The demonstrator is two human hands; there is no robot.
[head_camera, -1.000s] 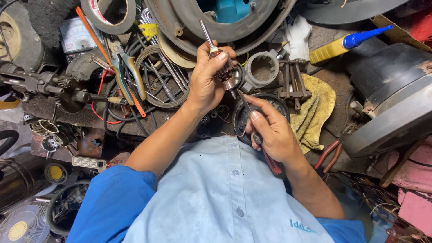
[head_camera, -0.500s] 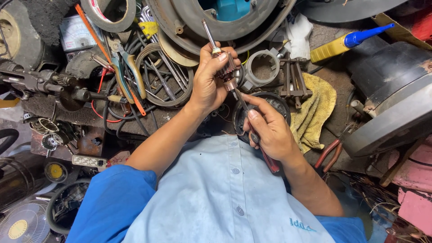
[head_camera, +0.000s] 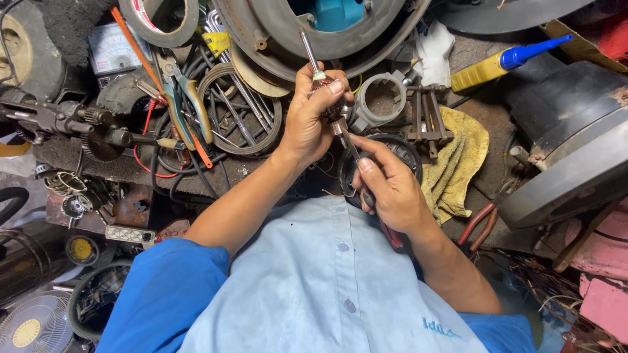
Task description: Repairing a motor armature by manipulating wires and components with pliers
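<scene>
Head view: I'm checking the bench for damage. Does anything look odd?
Nothing looks broken. The left hand holds a small rotor, the right hand a red-handled tool; the yellow rag lies crumpled.

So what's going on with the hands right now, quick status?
Left hand gripping a small motor armature, shaft up. Right hand holding a red-handled tool, tip at the armature. Bench crowded; nothing between the hands.

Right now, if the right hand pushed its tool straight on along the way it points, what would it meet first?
The right hand aims its tool up at the small rotor in the left hand; the tip seems to touch it already, though depth is unclear.
</scene>
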